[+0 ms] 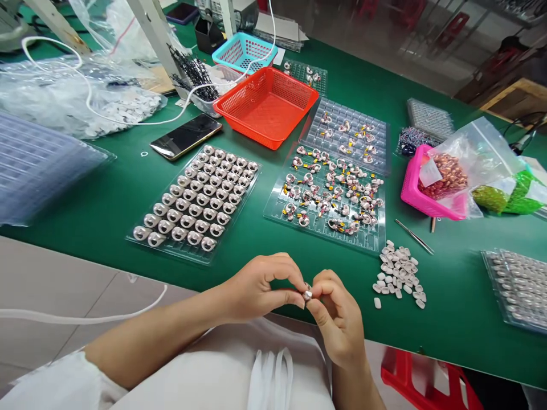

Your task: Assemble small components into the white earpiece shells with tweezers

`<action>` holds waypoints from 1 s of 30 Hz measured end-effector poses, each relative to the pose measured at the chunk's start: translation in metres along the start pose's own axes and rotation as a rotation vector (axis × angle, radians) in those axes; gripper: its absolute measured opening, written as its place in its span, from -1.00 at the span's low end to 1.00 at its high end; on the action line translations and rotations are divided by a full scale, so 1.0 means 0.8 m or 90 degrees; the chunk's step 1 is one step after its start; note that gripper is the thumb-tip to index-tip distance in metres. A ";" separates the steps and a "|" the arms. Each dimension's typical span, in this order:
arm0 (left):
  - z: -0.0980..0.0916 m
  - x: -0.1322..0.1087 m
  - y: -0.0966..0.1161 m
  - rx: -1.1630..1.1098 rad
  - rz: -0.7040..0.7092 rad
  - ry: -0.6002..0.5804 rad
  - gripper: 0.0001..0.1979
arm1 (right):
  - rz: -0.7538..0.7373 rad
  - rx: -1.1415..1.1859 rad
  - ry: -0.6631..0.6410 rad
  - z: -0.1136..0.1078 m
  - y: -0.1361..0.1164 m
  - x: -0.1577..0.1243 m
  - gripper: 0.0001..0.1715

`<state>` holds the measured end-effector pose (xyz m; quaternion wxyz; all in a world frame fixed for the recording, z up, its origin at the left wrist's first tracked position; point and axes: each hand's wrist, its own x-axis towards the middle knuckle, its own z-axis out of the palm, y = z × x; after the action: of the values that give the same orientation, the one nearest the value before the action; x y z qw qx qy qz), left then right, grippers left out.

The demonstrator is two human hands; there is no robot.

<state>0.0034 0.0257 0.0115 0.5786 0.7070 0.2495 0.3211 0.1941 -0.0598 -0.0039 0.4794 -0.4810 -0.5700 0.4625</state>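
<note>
Between my fingertips, just over the table's front edge, is a small shiny silver part [307, 295], mostly covered by the fingers. My left hand [267, 285] pinches it from the left with thumb and forefinger. From the right, my right hand [337, 313] grips the same part. Beyond my left hand lies a clear tray of silver ring-shaped shells [188, 204] in rows. A second clear tray [273, 210] holds many small white assemblies with yellow and red bits. Right of my right hand is a loose pile of small white caps [397, 273].
Tweezers [414, 236] lie near the caps. Behind stand a red basket [267, 114], a blue basket [243, 51] and a pink basket [412, 188] with bagged parts. A phone [186, 136] and white cable [171, 118] are at left, another tray [519, 287] at right.
</note>
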 end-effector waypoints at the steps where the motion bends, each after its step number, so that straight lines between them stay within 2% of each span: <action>1: 0.000 -0.001 0.000 -0.007 -0.005 0.001 -0.98 | -0.011 -0.009 0.002 0.001 0.000 0.000 -0.93; 4: -0.002 -0.004 0.001 -0.015 -0.018 0.001 -0.94 | -0.047 -0.038 0.003 0.002 0.001 -0.003 -0.88; 9: -0.012 -0.003 0.003 -0.050 -0.082 -0.018 -0.68 | -0.174 -0.095 -0.006 -0.006 0.002 -0.004 -0.65; 13: -0.018 0.003 0.006 -0.092 -0.179 -0.070 -0.71 | -0.231 -0.156 -0.049 -0.015 0.000 0.001 -0.49; 15: -0.019 0.006 0.007 -0.097 -0.193 -0.086 -0.72 | -0.240 -0.192 -0.071 -0.018 -0.001 0.004 -0.48; 19: -0.017 0.009 0.005 -0.112 -0.196 -0.084 -0.75 | -0.216 -0.202 -0.075 -0.021 -0.003 0.005 -0.57; 22: -0.014 0.010 0.001 -0.176 -0.220 -0.073 -0.77 | -0.179 -0.179 -0.052 -0.019 -0.003 0.003 -0.64; 25: -0.010 0.010 -0.002 -0.214 -0.238 -0.041 -0.79 | -0.152 -0.147 0.010 -0.012 0.000 0.002 -0.68; 30: -0.003 0.009 0.000 -0.157 -0.217 0.032 -0.86 | -0.077 0.016 0.127 0.003 0.008 0.003 -0.75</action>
<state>0.0067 0.0327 0.0131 0.7001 0.5702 0.3391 0.2643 0.1923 -0.0567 -0.0103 0.5669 -0.4835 -0.5415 0.3894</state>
